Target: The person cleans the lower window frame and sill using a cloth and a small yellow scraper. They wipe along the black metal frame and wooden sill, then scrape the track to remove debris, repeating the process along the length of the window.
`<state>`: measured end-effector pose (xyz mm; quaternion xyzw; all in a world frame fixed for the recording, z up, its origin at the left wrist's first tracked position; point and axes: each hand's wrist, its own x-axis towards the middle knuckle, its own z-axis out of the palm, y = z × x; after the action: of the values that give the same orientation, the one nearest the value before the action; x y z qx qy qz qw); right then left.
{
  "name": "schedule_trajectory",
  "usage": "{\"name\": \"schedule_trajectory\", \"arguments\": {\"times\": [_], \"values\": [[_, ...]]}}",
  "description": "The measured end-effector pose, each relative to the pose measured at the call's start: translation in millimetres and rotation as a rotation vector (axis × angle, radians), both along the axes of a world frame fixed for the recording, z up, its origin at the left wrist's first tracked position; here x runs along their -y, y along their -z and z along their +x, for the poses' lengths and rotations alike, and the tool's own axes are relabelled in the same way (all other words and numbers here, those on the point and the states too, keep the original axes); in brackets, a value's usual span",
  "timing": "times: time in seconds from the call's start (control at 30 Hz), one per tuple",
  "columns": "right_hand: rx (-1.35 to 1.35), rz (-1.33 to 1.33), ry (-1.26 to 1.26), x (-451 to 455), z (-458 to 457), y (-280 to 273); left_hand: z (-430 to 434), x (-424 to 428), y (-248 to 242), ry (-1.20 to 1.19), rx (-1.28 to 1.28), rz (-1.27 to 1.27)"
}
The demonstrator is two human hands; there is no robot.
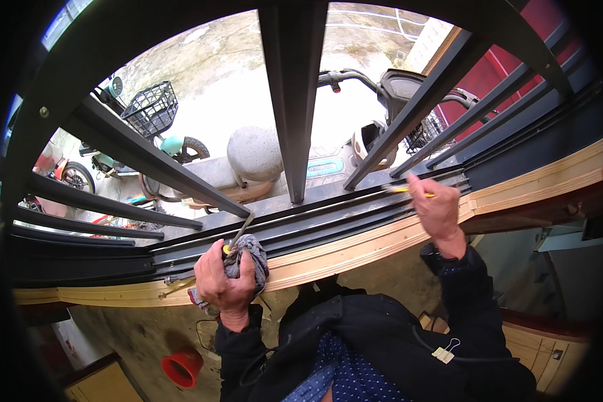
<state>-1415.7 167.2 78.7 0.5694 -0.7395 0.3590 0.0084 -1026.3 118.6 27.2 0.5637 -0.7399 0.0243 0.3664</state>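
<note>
My left hand [222, 289] grips a bunched grey cloth [255, 254] at the left part of the sill. A slim tool, apparently a screwdriver [242, 228] with a yellow and black handle end, sticks up from the same hand toward the bars. My right hand [438, 208] pinches a thin yellow-handled tool [416, 191]; its pale tip is blurred, perhaps a brush, and lies over the right stretch of the track. Beneath both hands runs the dark metal sliding-window track [326, 221], bordered on my side by a pale wooden sill [346, 254].
Dark metal bars [294, 110] rise just beyond the track. Outside stand an electric scooter [402, 93] and other two-wheelers. Metal tools [178, 279] lie on the sill left of my left hand. A red bucket [182, 368] stands on the floor behind.
</note>
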Motion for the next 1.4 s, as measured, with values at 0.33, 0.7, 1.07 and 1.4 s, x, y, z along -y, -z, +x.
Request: {"name": "schedule_trajectory", "arguments": {"times": [0.33, 0.7, 1.07, 1.4], "values": [[-0.290, -0.031, -0.432, 41.5, 50.5, 35.4, 1.8, -0.5, 0.9, 0.029, -0.013, 0.004], [0.312, 0.056, 0.437, -14.5, -49.8, -9.1, 3.3, 2.8, 1.0, 0.071, -0.046, -0.024], [0.234, 0.076, -0.346, 16.8, 93.1, 36.6, 7.5, 6.6, -0.7, 0.131, -0.039, -0.021], [-0.064, 0.195, 0.092, 9.9, -29.7, -16.0, 3.6, 3.9, -0.7, 0.082, -0.016, -0.038]]}}
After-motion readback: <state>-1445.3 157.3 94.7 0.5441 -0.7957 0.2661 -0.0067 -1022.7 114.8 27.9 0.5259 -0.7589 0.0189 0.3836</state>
